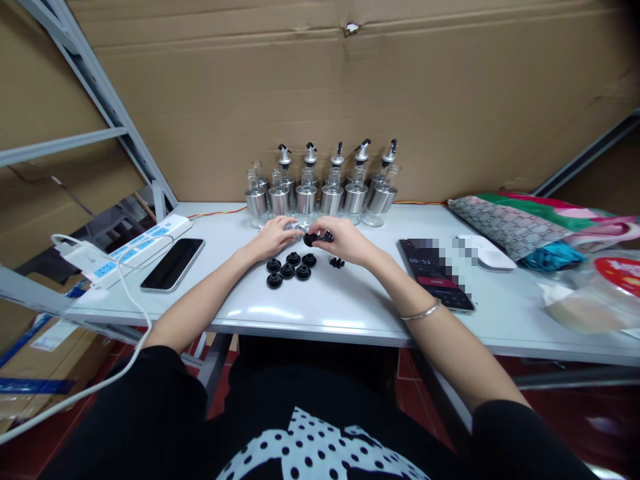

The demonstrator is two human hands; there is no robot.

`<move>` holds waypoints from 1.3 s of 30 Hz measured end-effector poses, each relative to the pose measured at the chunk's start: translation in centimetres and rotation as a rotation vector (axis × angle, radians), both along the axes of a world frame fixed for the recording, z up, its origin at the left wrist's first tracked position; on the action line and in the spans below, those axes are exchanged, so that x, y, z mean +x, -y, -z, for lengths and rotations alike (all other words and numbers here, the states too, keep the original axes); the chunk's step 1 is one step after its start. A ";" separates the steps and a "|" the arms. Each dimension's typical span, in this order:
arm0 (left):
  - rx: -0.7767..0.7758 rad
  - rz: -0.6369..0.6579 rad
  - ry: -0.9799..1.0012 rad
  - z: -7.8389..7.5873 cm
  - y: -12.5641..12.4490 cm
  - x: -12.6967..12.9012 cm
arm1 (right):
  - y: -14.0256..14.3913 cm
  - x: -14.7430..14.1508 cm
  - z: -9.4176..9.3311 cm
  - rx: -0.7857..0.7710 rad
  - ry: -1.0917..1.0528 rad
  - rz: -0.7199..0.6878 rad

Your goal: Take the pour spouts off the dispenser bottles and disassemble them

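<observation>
In front of a row of glass bottles with metal sleeves (306, 199), both my hands meet close together. My right hand (343, 239) pinches a black ribbed stopper (311, 238) between thumb and fingers, with more small black pieces (329, 235) under the fingers. My left hand (275, 237) is curled beside it, its fingers closing around or against shiny silvery parts (297, 227); what exactly it grips is partly hidden. Several round black stoppers (288, 270) lie on the white table (360, 293) below my left hand. A small cluster of black bits (337, 263) lies under my right wrist.
Bottles with silver pour spouts (337, 157) stand in the back row. On the left are a power strip (135, 250) and a dark phone (173, 265). On the right lie a lit phone (433, 273), a white device (487, 253), a patterned bag (520, 223) and a tape roll (583, 300).
</observation>
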State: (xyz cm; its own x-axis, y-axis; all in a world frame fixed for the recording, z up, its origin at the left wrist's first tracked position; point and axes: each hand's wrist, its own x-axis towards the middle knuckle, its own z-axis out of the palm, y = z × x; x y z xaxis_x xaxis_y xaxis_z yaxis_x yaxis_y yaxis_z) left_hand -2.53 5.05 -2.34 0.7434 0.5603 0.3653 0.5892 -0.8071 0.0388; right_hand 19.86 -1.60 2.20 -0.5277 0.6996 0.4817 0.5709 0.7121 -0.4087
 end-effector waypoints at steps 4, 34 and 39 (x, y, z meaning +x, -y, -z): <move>-0.006 -0.028 -0.010 0.1 0.1 0.0 | 0.7 -0.2 -0.7 -0.093 -0.031 -0.034; -0.075 -0.078 -0.023 -0.9 0.8 0.0 | 1.0 0.0 -1.3 -0.527 0.021 0.000; -0.082 -0.084 -0.011 -1.0 0.7 0.0 | 1.3 -0.5 -1.2 -0.542 0.133 0.000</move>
